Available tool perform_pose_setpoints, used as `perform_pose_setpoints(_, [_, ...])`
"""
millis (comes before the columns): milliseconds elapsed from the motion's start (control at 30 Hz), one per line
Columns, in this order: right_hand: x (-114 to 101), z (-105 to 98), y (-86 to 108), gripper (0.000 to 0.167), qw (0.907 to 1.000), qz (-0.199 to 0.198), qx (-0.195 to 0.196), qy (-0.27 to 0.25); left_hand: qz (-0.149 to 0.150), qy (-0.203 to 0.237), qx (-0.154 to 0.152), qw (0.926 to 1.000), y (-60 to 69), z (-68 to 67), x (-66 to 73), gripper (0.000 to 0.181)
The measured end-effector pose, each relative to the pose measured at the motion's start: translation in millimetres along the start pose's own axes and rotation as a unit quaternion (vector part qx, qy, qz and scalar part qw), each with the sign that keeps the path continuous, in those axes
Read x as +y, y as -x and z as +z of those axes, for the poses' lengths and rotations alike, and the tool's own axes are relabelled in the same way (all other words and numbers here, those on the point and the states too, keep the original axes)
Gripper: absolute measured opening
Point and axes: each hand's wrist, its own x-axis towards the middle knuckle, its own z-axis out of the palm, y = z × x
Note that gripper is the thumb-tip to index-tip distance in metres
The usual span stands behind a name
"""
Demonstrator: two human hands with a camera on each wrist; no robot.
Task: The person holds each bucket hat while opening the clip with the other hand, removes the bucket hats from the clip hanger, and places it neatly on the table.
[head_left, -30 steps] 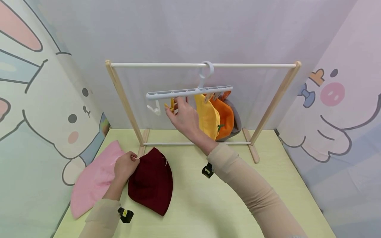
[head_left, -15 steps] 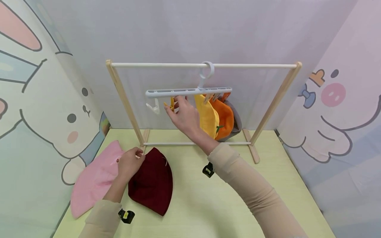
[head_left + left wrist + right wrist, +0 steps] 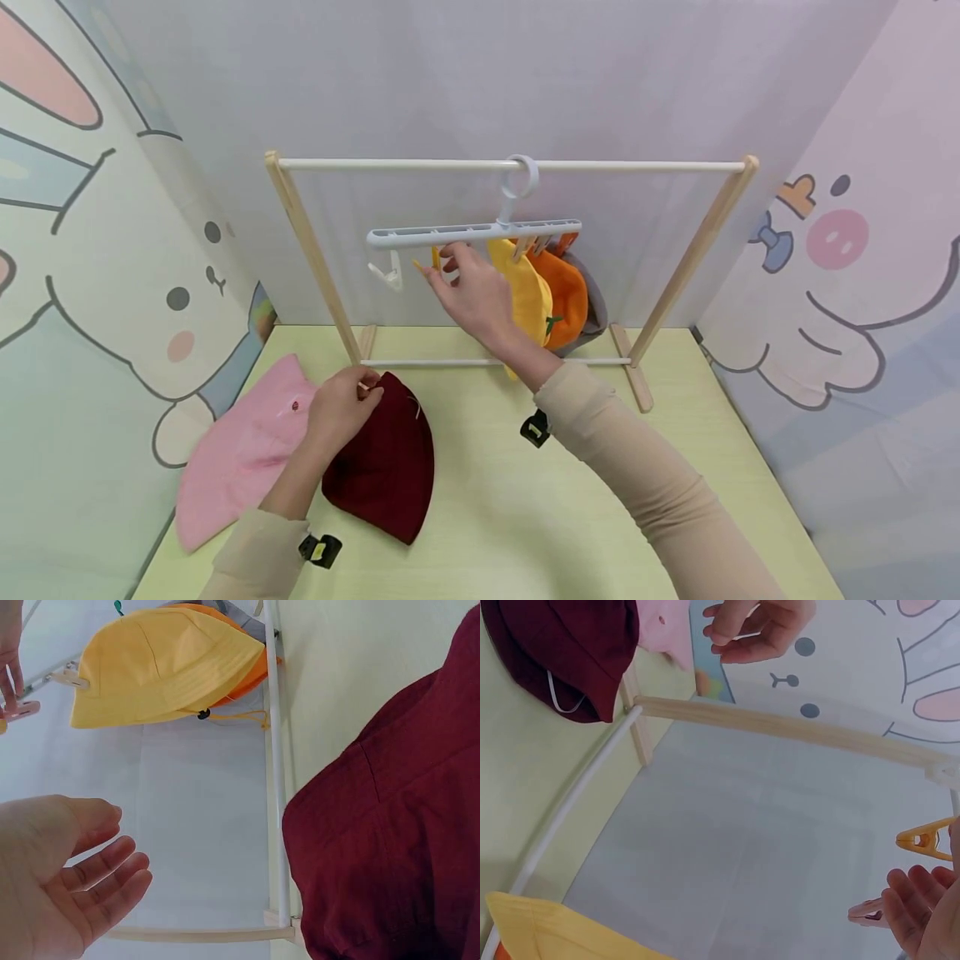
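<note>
A dark red bucket hat [image 3: 386, 467] lies on the table, with a thin pale cord showing near its edge. My left hand [image 3: 341, 408] hovers above its upper left side, fingers loosely curled around nothing; the left wrist view shows it apart from the hat. My right hand [image 3: 476, 292] is raised under the pale blue hanger [image 3: 427, 237]. Its thumb is at a yellow clip [image 3: 922, 838], and its loose fingers lie beside a pink clip [image 3: 868, 912]; part of that contact is hidden. A yellow bucket hat [image 3: 165, 664] hangs from a clip next to the right hand.
Behind the yellow hat hang an orange hat [image 3: 562, 292] and a grey one [image 3: 596, 308]. A white clip [image 3: 388, 272] dangles at the hanger's left end. The wooden rack [image 3: 311, 250] stands at the table's back. A pink bucket hat [image 3: 240, 454] lies at the left.
My left hand has moved right and slightly up, from between the pink and dark red hats to over the dark red one. My right hand has shifted slightly right at the clips.
</note>
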Motion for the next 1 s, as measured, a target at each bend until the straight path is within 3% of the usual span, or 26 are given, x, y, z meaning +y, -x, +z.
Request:
perform_pose_setpoints(467, [24.1,-6.5,6.3,0.02,0.9985,-0.033,0.04,0.018,0.064,-0.017,0.001,0.9978,5.5,-5.9,21.7,0.016])
perform_pose_setpoints(733, [44.4,-7.4,13.8,0.026,0.9967,0.004,0.054,0.06,0.099,-0.015,0.026,0.9947,7.6,-6.6,34.5,0.018])
perform_pose_setpoints(1000, [70.3,-7.7,20.1,0.037,0.9951,0.036,0.05,0.077,0.106,-0.01,0.016,0.9942,8.6,-9.0,50.8,0.023])
